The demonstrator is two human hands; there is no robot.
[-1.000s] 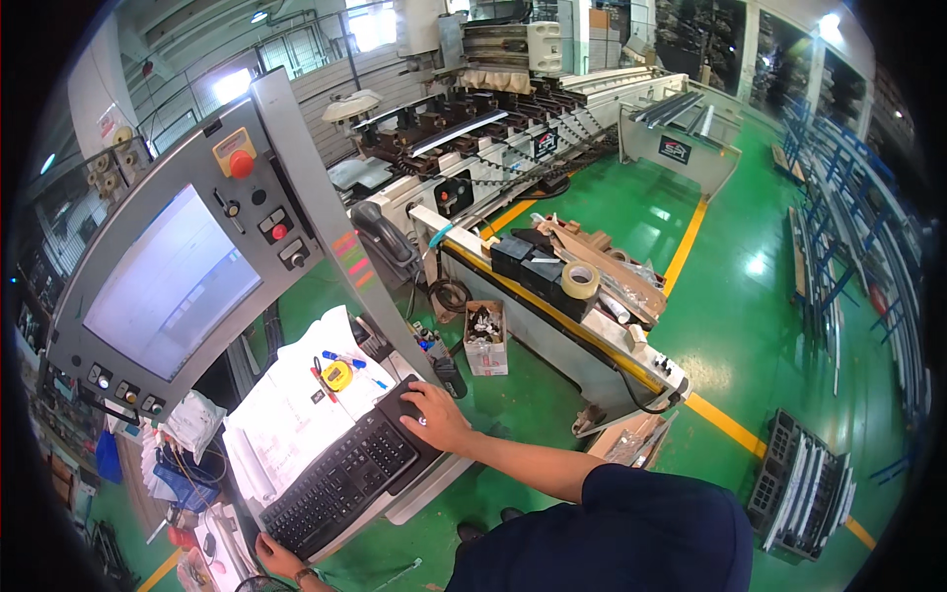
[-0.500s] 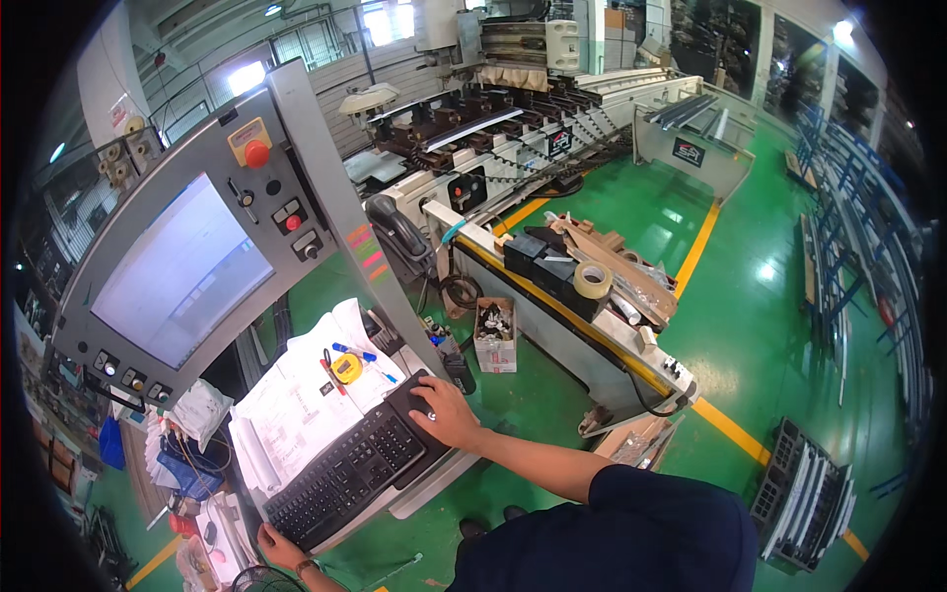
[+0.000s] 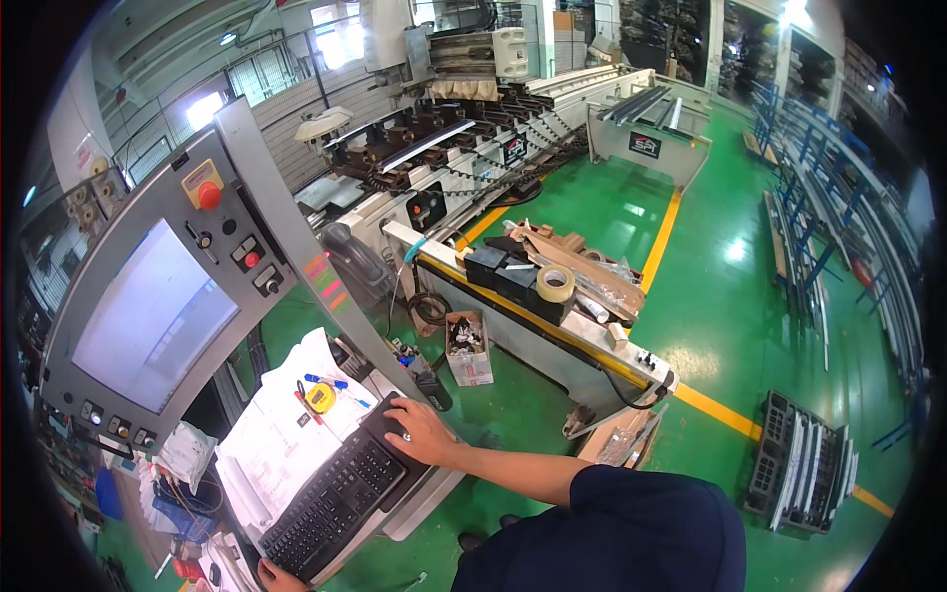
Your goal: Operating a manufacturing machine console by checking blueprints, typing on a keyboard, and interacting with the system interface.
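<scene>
My right hand (image 3: 419, 432) is closed over a dark computer mouse (image 3: 405, 437) on the black pad at the right end of a keyboard (image 3: 335, 503). At the keyboard's near left corner, my left hand (image 3: 279, 575) touches the edge; the picture's lower rim cuts it off and most of its fingers are hidden. White paper sheets (image 3: 271, 439) with drawings lie behind the keyboard. On them are a yellow tape measure (image 3: 320, 398), blue pens and a red one. Above the sheets, a lit screen (image 3: 156, 318) is set in a grey control panel (image 3: 271, 212).
Red emergency buttons (image 3: 209, 195) sit on the panel. To the right, a machine beam (image 3: 513, 340) carries rolls of tape (image 3: 555, 284) and cardboard. A carton (image 3: 468, 347) of small parts stands below it. Metal bars (image 3: 804, 474) lie in a black crate; racks line the far right.
The view has shifted, so the whole scene sits further left and the left hand is now more cut off. My right hand remains on the mouse.
</scene>
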